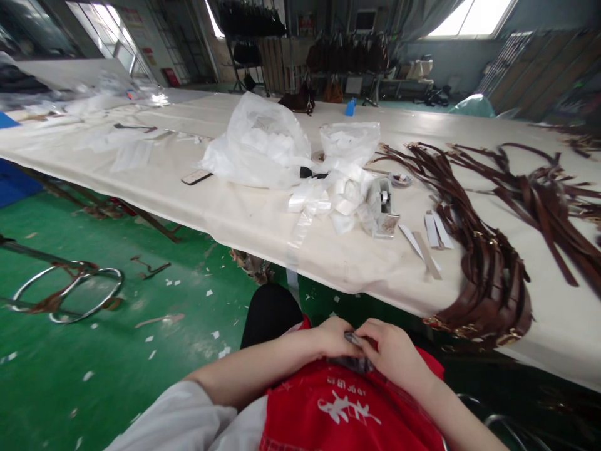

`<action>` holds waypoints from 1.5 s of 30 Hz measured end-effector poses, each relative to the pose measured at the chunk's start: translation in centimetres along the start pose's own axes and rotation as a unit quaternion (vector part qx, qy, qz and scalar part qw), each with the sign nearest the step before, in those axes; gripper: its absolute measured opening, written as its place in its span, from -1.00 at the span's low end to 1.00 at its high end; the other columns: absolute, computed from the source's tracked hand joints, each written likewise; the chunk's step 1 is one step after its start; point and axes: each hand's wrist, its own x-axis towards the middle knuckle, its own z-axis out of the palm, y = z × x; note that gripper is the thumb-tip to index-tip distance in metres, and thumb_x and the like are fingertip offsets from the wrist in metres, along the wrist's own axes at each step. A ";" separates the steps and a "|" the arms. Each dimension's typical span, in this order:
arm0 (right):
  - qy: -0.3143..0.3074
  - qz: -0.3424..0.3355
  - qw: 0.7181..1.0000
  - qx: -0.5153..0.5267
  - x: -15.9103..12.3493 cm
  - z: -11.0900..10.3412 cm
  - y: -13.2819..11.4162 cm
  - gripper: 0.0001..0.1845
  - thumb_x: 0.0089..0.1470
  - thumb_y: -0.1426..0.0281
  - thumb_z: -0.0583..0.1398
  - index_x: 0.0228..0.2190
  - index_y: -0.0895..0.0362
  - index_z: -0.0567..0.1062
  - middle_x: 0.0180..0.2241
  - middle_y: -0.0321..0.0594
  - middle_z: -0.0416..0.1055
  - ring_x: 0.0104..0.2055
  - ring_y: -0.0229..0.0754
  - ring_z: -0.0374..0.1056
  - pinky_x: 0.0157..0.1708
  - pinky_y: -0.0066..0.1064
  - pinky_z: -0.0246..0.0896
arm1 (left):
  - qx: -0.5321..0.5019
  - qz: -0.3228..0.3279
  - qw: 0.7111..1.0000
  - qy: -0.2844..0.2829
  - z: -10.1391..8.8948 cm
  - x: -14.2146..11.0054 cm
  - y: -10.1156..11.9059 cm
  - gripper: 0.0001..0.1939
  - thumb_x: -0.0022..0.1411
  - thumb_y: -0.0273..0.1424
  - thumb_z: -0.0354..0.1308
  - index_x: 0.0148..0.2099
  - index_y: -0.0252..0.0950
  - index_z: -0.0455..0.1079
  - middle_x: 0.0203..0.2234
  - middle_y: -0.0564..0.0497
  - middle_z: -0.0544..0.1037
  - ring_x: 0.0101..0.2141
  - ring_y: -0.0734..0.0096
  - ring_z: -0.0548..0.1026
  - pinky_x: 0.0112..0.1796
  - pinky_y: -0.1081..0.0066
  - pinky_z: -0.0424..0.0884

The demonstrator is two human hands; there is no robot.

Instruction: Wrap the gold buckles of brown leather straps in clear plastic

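Observation:
My left hand (334, 338) and my right hand (392, 352) meet low in my lap, over a red apron (347, 407). Both are closed in a pinch on a small dark grey piece (353, 340) held between them; I cannot make out what it is. A heap of brown leather straps (488, 275) with gold buckles lies on the cream-covered table (235, 213) just beyond my right hand. White strips (432, 230) lie next to the straps. A tape dispenser (385, 210) stands behind them.
Clear plastic bags (263, 144) with white pieces and a loose white pile (335, 194) sit mid-table, a phone (196, 177) to their left. The green floor (117, 351) is littered with scraps, with metal rings (66, 294) at left. Racks of bags stand at the back.

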 end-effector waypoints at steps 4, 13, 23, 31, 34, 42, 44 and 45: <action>0.017 -0.044 0.998 -0.037 -0.5 0.7 -0.4 -0.68 0.22 0.51 0.04 -0.17 0.09 0.56 -0.18 -0.14 0.50 -0.14 -0.06 0.39 -0.07 -0.24 0.21 | -0.075 -0.017 0.997 -0.013 -0.4 0.5 -0.5 -0.71 -0.06 -0.25 0.33 -0.28 -0.30 0.52 -0.51 0.10 0.51 -0.43 0.37 0.49 -0.46 0.49 0.35; -0.139 0.017 0.987 0.077 1.0 -2.2 1.3 -0.82 0.07 0.45 0.18 -0.45 0.09 0.60 -0.46 -0.29 0.53 -0.41 -0.17 0.44 -0.43 -0.44 0.27 | -0.023 0.078 0.988 -0.135 -1.7 -0.1 0.9 -0.74 -0.19 -0.32 0.38 -0.44 -0.28 0.41 -0.59 0.18 0.39 -0.53 0.46 0.34 -0.48 0.47 0.21; -0.090 0.010 0.993 0.077 1.5 -1.7 0.4 -0.82 0.08 0.41 0.20 -0.45 0.11 0.63 -0.41 -0.20 0.54 -0.33 -0.11 0.43 -0.27 -0.34 0.25 | 0.013 0.097 0.983 -0.153 -1.1 -0.3 0.1 -0.67 0.09 -0.05 0.31 -0.31 -0.22 0.53 -0.48 0.12 0.54 -0.42 0.38 0.47 -0.34 0.44 0.34; -0.153 0.071 0.973 0.157 1.6 -2.0 1.8 -0.84 0.01 0.33 0.28 -0.48 0.14 0.64 -0.49 -0.23 0.61 -0.45 -0.13 0.47 -0.48 -0.44 0.30 | 0.043 0.148 0.973 -0.173 -0.8 0.2 -0.3 -0.60 -0.12 -0.10 0.46 -0.31 -0.24 0.49 -0.51 0.18 0.44 -0.43 0.43 0.41 -0.36 0.48 0.28; -0.155 0.077 0.971 0.165 1.6 -2.0 1.8 -0.83 0.01 0.32 0.28 -0.47 0.15 0.64 -0.49 -0.22 0.61 -0.45 -0.13 0.46 -0.48 -0.44 0.29 | 0.045 0.154 0.972 -0.170 -0.9 0.3 -0.4 -0.61 -0.08 -0.09 0.44 -0.36 -0.25 0.45 -0.55 0.19 0.40 -0.48 0.46 0.37 -0.40 0.49 0.25; -0.152 0.069 0.977 0.133 1.9 -2.2 1.1 -0.86 -0.01 0.35 0.28 -0.52 0.14 0.62 -0.51 -0.25 0.57 -0.47 -0.18 0.40 -0.49 -0.46 0.21 | 0.040 0.152 0.973 -0.170 -0.7 0.4 -0.5 -0.68 -0.02 -0.15 0.40 -0.40 -0.26 0.43 -0.55 0.19 0.41 -0.48 0.48 0.37 -0.38 0.49 0.27; -0.158 0.070 0.977 0.128 2.0 -2.2 1.1 -0.86 -0.01 0.37 0.27 -0.51 0.14 0.62 -0.53 -0.25 0.57 -0.50 -0.20 0.38 -0.51 -0.47 0.19 | 0.028 0.148 0.975 -0.163 -0.4 0.4 -0.7 -0.67 0.03 -0.09 0.37 -0.38 -0.25 0.47 -0.52 0.17 0.45 -0.45 0.45 0.41 -0.37 0.49 0.28; -0.160 0.070 0.977 0.125 2.0 -2.2 1.1 -0.86 -0.01 0.37 0.26 -0.51 0.15 0.61 -0.54 -0.25 0.57 -0.51 -0.20 0.38 -0.52 -0.47 0.19 | 0.020 0.146 0.976 -0.161 -0.3 0.5 -0.9 -0.67 0.08 -0.07 0.32 -0.36 -0.25 0.49 -0.51 0.15 0.47 -0.44 0.44 0.42 -0.38 0.50 0.28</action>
